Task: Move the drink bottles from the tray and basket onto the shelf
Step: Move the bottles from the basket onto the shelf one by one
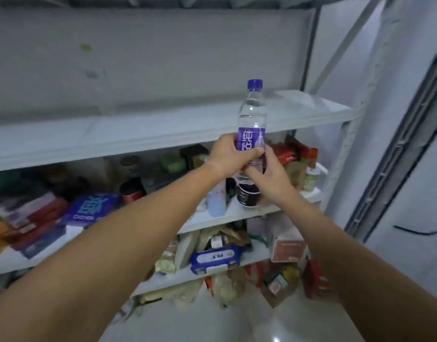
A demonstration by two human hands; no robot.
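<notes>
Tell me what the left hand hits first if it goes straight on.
Probably the front edge of the pale grey shelf board, just beyond the left hand gripping the clear purple-labelled plastic bottle; depth is unclear.

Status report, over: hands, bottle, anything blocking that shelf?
Left hand, right hand grip water bottle. Upright before upper shelf, not yet on it. Nothing seen blocking.

A clear water bottle (252, 114) with purple cap and label, held upright just in front of the pale upper shelf (138, 137)
</notes>
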